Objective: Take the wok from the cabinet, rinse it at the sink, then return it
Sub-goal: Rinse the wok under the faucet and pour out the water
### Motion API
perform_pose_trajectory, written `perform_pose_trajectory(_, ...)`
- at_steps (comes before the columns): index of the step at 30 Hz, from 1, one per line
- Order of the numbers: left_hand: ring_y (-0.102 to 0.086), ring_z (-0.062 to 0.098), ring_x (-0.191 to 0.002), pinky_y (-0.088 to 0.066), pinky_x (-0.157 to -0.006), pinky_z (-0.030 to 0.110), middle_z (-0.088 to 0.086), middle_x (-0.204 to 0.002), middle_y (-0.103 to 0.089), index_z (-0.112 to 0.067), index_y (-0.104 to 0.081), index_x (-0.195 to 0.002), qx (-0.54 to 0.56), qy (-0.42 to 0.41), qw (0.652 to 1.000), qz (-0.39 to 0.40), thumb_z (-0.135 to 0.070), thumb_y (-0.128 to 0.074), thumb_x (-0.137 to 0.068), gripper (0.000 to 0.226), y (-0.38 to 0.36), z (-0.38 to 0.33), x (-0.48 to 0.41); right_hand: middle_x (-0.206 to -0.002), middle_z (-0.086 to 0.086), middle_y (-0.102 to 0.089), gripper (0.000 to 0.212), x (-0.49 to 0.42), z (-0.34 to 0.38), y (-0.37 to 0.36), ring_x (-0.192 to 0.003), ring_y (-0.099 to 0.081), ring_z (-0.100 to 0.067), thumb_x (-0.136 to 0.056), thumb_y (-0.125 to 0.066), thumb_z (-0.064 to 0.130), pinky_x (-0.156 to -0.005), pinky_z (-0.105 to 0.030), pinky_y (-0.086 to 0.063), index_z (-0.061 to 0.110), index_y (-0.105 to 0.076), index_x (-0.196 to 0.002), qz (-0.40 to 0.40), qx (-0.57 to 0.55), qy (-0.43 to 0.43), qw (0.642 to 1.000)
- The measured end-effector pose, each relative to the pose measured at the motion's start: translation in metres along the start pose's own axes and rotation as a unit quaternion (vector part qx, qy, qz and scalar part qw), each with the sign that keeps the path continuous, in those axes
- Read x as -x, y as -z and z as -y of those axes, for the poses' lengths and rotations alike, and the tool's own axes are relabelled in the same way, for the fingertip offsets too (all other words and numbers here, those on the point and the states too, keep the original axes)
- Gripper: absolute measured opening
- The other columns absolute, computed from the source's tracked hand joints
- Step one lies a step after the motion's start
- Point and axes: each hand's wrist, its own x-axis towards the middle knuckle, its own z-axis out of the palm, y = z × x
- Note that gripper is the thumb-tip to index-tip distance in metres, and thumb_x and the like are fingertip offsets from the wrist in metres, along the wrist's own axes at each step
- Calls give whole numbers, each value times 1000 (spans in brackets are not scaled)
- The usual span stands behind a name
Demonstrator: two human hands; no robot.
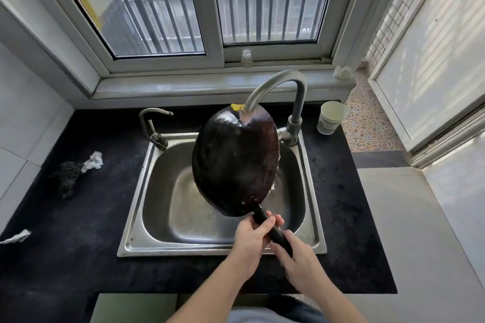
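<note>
The black wok [235, 160] is tipped up on edge over the steel sink [157, 207], its dark underside facing me. Its top rim sits under the curved faucet spout [275, 86], and water runs off its right edge into the basin. Both hands hold the wok's black handle [273, 231]. My left hand [252, 238] wraps it nearer the pan. Lower down, my right hand [296, 257] closes around the handle's end. The wok's inside is hidden from me.
A small second tap [153, 123] stands at the sink's back left. A paper cup [332, 117] sits on the black counter at the right. A dark scrubber [67, 174] and crumpled white tissue [93, 161] lie at the left. The window sill runs behind.
</note>
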Motion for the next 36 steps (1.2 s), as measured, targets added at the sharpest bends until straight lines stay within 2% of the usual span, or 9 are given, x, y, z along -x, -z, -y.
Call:
perform_pose_trajectory(4,-71,27,-100,-58,-88,39,17,-100,-73,5,-57,-113,-10,-8,1000,-18,1,-61,-92,22,-5,-3,-7,-61,14,-60,12,-10,-2,6,-53,-53,-3,-98,-58,27,-52,-17,-40,32,-55,-88,13,-14,-6,1000)
perform_pose_trajectory(7,-72,27,-100,-59,-82,36,18,-103,-72,5,-56,-115,-11,-12,999,-29,0,-61,-91,24,-8,-6,-13,-64,5,-60,8,-18,-2,11,-52,-50,-4,-99,-57,31,-50,-21,-41,26,-57,-92,28,-26,-7,999)
perform_pose_trajectory(12,-72,28,-102,-58,-89,42,21,-110,-70,4,-56,-117,-7,-17,999,-43,0,-63,-91,27,-13,-10,-21,-75,-9,-66,10,-30,-1,17,-56,-54,-5,-99,-56,32,-53,-22,-45,23,-58,-96,40,-25,-10,999)
perform_pose_trajectory(15,-71,29,-103,-58,-89,42,23,-111,-70,4,-56,-115,1,-14,999,-48,1,-63,-90,26,-17,-9,-24,-69,-6,-62,11,-33,-2,22,-52,-51,-4,-99,-56,31,-51,-23,-43,20,-58,-96,47,-27,-16,998)
perform_pose_trajectory(21,-71,28,-103,-51,-100,50,17,-102,-74,2,-57,-116,-33,-11,998,-45,-3,-65,-90,28,-25,-8,-30,-66,1,-60,8,-35,-3,32,-47,-51,-4,-100,-56,27,-47,-23,-44,20,-59,-99,49,-41,-19,998)
perform_pose_trajectory(32,-73,24,-100,-53,-98,47,16,-107,-73,-4,-59,-114,-42,-15,997,-62,-2,-64,-90,24,-21,-14,-26,-71,-1,-63,9,-39,4,30,-54,-54,-5,-99,-56,29,-52,-24,-47,21,-59,-100,51,-23,11,998)
perform_pose_trajectory(36,-72,26,-101,-52,-98,49,18,-108,-72,0,-57,-116,-33,-19,997,-67,-1,-63,-91,26,-10,-12,-21,-77,-13,-65,10,-37,5,22,-55,-54,-7,-98,-57,33,-55,-30,-49,24,-60,-97,60,-8,7,998)
